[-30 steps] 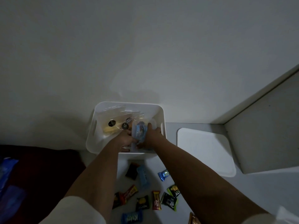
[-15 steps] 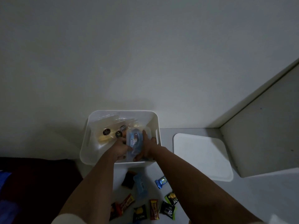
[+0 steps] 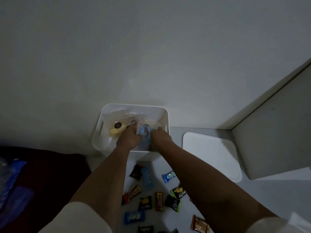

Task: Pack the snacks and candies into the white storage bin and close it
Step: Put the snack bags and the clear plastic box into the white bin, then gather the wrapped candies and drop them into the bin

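The white storage bin [image 3: 104, 130] stands against the wall, open. Inside it lies a clear bag with yellow snacks [image 3: 117, 128]. Both hands reach into the bin. My left hand [image 3: 128, 139] and my right hand [image 3: 160, 138] grip a light blue snack packet [image 3: 143, 134] between them, standing upright at the bin's near side. The bin's white lid [image 3: 210, 155] lies flat to the right. Several small wrapped candies [image 3: 159, 200] lie scattered on the surface in front of the bin, between my forearms.
A dark red cloth [image 3: 42, 174] with blue plastic bags [image 3: 10, 179] on it lies at the left. A pale cabinet side [image 3: 276, 132] rises at the right, next to the lid. The wall stands right behind the bin.
The view has tilted, so the bin sits lower in the frame than a second ago. Both hands still hold the blue packet, now pushed a bit deeper into the bin.
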The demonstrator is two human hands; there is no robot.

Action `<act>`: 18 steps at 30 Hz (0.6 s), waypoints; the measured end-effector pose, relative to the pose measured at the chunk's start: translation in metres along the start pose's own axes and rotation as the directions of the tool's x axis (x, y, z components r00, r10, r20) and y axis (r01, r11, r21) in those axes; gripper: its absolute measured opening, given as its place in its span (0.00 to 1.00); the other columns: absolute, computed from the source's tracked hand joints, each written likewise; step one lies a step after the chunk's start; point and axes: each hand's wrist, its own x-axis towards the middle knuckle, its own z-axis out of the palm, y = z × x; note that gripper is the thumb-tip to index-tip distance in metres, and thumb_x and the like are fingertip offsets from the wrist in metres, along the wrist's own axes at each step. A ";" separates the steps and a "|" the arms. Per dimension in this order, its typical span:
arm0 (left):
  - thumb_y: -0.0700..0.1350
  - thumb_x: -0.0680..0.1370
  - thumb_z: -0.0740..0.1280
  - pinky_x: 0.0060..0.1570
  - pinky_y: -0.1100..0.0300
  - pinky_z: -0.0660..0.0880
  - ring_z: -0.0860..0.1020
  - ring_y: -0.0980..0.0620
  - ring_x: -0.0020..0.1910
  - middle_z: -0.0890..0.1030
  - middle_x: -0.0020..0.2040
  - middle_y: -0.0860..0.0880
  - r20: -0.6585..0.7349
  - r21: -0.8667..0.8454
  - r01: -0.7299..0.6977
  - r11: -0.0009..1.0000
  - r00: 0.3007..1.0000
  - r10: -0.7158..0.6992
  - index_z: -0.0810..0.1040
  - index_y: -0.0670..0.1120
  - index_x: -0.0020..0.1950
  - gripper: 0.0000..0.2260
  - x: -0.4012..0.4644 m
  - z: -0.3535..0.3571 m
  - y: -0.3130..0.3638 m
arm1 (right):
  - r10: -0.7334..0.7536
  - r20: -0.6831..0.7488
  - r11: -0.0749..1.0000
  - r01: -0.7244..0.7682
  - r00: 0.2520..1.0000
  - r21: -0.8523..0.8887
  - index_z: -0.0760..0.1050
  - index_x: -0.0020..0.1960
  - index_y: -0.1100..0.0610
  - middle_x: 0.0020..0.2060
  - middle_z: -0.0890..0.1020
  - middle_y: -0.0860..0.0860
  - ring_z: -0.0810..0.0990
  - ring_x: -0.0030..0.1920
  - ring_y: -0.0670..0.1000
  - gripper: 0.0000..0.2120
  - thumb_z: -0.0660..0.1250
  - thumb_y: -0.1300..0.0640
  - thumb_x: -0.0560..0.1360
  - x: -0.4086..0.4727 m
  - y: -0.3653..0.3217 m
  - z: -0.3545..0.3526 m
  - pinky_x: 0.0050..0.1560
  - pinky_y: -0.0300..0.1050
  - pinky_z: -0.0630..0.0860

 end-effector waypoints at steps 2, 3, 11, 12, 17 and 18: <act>0.44 0.78 0.66 0.51 0.54 0.74 0.79 0.40 0.57 0.82 0.58 0.43 -0.163 0.012 -0.045 0.999 0.985 0.047 0.76 0.46 0.65 0.15 -0.014 -0.003 0.006 | -0.063 -0.096 0.997 0.066 0.993 0.029 0.73 0.67 0.56 0.61 0.76 0.57 0.80 0.58 0.58 0.22 0.72 0.49 0.76 -0.016 0.009 -0.007 0.58 0.52 0.79; 0.44 0.79 0.65 0.53 0.53 0.75 0.80 0.41 0.57 0.82 0.59 0.43 -0.224 0.024 -0.077 0.997 0.971 0.081 0.77 0.46 0.64 0.14 -0.023 -0.004 0.009 | -0.096 -0.154 0.993 0.105 0.983 0.053 0.75 0.65 0.56 0.59 0.77 0.57 0.81 0.57 0.59 0.18 0.69 0.50 0.77 -0.025 0.015 -0.009 0.57 0.52 0.79; 0.46 0.78 0.66 0.54 0.54 0.77 0.80 0.48 0.55 0.82 0.57 0.50 -0.321 -0.006 -0.225 0.974 0.923 0.211 0.78 0.52 0.60 0.11 -0.111 0.020 0.022 | -0.074 -0.433 0.934 0.215 0.898 0.286 0.77 0.65 0.53 0.59 0.81 0.53 0.81 0.57 0.54 0.17 0.65 0.48 0.79 -0.112 0.090 -0.002 0.56 0.49 0.78; 0.47 0.78 0.67 0.53 0.53 0.78 0.81 0.49 0.54 0.82 0.56 0.51 -0.315 -0.010 -0.221 0.975 0.926 0.206 0.78 0.54 0.59 0.10 -0.123 0.026 0.021 | -0.057 -0.430 0.931 0.204 0.901 0.304 0.77 0.65 0.53 0.60 0.81 0.52 0.81 0.57 0.54 0.17 0.65 0.48 0.79 -0.123 0.101 0.002 0.57 0.49 0.78; 0.49 0.78 0.68 0.54 0.50 0.78 0.79 0.50 0.53 0.80 0.54 0.52 -0.254 0.000 -0.205 0.979 0.947 0.199 0.78 0.53 0.61 0.11 -0.179 0.070 0.006 | 0.014 -0.386 0.928 0.131 0.923 0.348 0.77 0.64 0.51 0.59 0.81 0.51 0.81 0.56 0.53 0.17 0.65 0.46 0.79 -0.173 0.160 0.038 0.56 0.47 0.77; 0.49 0.78 0.69 0.54 0.51 0.78 0.79 0.49 0.53 0.80 0.54 0.51 -0.236 0.005 -0.206 0.978 0.951 0.202 0.78 0.53 0.61 0.12 -0.188 0.079 -0.001 | 0.040 -0.373 0.927 0.105 0.927 0.361 0.77 0.64 0.51 0.59 0.80 0.51 0.80 0.56 0.53 0.17 0.66 0.46 0.79 -0.184 0.172 0.046 0.56 0.47 0.77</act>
